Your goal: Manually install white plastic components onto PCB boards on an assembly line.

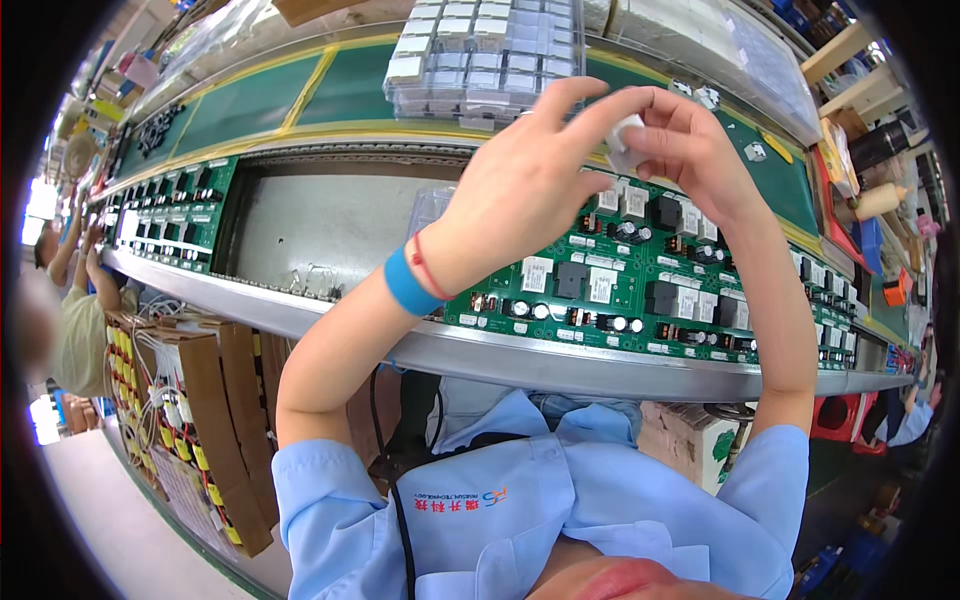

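Note:
Over the green circuit boards (640, 278), my right hand (690, 150) pinches a small white box-shaped electronic component (624, 148) between thumb and fingers. My left hand (535, 175) is raised just left of it, its fingers spread and its thumb apart from the component. One finger reaches across beside the component; whether it touches is hard to tell. White and black block-shaped parts and round capacitors stand on the boards below. Behind my hands, a clear compartment tray (485, 60) holds many white components like this one.
The boards sit in a metal rail (560, 350) along the line, with more boards (170, 210) at the left. Beyond runs a green belt (250, 105) with yellow tape. Loose white parts (755, 151) and a yellow tool (777, 147) lie right. Other people work at far left and right.

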`<action>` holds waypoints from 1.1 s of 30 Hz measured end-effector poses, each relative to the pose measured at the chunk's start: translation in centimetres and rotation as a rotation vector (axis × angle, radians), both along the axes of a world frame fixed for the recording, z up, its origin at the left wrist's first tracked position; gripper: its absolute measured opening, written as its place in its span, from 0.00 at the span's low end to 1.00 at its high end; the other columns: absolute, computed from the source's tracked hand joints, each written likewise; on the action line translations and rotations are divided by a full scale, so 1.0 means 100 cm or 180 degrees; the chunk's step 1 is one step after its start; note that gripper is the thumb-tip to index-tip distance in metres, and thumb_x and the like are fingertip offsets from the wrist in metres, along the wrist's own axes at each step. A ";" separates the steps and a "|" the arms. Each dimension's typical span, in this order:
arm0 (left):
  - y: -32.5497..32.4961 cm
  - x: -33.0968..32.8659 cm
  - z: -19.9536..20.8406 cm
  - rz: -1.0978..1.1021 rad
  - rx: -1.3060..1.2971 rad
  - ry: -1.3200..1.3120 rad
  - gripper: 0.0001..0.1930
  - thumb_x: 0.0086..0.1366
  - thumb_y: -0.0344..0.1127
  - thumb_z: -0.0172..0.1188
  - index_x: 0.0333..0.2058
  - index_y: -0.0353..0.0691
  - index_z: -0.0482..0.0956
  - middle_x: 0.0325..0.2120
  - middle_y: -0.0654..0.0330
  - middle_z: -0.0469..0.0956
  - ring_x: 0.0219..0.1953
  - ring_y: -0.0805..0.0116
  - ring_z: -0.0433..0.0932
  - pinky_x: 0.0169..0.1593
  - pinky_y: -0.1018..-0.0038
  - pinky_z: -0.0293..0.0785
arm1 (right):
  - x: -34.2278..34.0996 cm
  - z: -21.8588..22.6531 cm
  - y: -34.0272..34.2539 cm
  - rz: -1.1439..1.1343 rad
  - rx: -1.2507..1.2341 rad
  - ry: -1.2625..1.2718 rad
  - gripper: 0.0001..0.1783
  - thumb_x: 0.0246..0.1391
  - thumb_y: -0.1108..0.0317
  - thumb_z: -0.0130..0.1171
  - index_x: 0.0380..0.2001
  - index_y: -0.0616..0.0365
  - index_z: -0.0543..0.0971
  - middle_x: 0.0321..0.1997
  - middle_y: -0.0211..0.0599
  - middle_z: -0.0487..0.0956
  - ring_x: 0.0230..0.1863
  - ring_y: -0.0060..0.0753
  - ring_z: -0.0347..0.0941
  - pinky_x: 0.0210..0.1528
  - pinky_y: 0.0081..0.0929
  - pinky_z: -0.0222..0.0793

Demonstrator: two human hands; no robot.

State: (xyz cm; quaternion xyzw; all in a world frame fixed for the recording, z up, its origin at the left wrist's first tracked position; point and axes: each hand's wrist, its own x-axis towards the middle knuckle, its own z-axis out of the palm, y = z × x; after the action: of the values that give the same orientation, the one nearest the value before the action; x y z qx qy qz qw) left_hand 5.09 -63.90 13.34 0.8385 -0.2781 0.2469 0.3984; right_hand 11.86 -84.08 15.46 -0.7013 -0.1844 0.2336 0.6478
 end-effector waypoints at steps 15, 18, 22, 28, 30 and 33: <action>0.006 0.012 0.001 -0.1131 -0.2387 0.2190 0.24 0.67 0.29 0.58 0.61 0.33 0.66 0.46 0.56 0.76 0.48 0.65 0.80 0.52 0.73 0.78 | 0.046 -0.027 -0.056 -0.0439 -0.0644 -0.0382 0.27 0.49 0.77 0.61 0.56 0.58 0.75 0.52 0.36 0.77 0.46 0.23 0.74 0.45 0.21 0.74; 0.008 -0.002 0.008 -0.1423 -0.2507 0.2540 0.26 0.68 0.28 0.56 0.63 0.32 0.62 0.48 0.54 0.75 0.50 0.62 0.79 0.53 0.72 0.77 | 0.070 -0.046 -0.087 -0.0697 -0.0679 -0.0019 0.26 0.51 0.76 0.61 0.56 0.59 0.75 0.52 0.37 0.77 0.46 0.23 0.75 0.45 0.20 0.74; 0.006 -0.006 0.007 -0.1176 -0.2399 0.2879 0.27 0.66 0.34 0.61 0.61 0.31 0.66 0.37 0.56 0.78 0.42 0.69 0.81 0.50 0.75 0.77 | 0.094 -0.076 -0.100 -0.0995 -0.0731 -0.0320 0.21 0.55 0.63 0.64 0.51 0.59 0.79 0.39 0.28 0.81 0.38 0.19 0.76 0.39 0.19 0.72; 0.033 -0.019 -0.009 -0.0493 -0.2041 0.2630 0.33 0.69 0.49 0.58 0.61 0.27 0.65 0.36 0.60 0.78 0.33 0.75 0.79 0.39 0.81 0.75 | 0.093 -0.081 -0.074 -0.0713 -0.1975 -0.2256 0.20 0.48 0.57 0.68 0.45 0.54 0.82 0.42 0.42 0.83 0.44 0.42 0.79 0.47 0.35 0.74; 0.043 -0.019 -0.012 -0.0970 -0.2438 0.2748 0.31 0.73 0.47 0.52 0.64 0.27 0.61 0.38 0.62 0.75 0.27 0.78 0.68 0.31 0.83 0.67 | 0.087 -0.081 -0.068 -0.0664 -0.2382 -0.2677 0.19 0.48 0.62 0.66 0.45 0.54 0.82 0.45 0.42 0.81 0.49 0.47 0.77 0.51 0.40 0.73; 0.048 -0.017 -0.021 -0.1624 -0.3558 0.3135 0.27 0.74 0.44 0.49 0.63 0.30 0.62 0.45 0.57 0.74 0.32 0.76 0.69 0.30 0.82 0.67 | 0.086 -0.081 -0.076 -0.0821 -0.2552 -0.2855 0.18 0.45 0.65 0.63 0.43 0.54 0.82 0.44 0.44 0.80 0.49 0.50 0.77 0.49 0.44 0.74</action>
State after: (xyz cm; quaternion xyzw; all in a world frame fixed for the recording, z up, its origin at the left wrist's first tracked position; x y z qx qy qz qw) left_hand 3.41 -59.13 11.22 0.4369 -0.0881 -0.1490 0.8827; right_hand 20.50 -91.70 7.40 -0.9369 -0.2504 -0.1133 0.2161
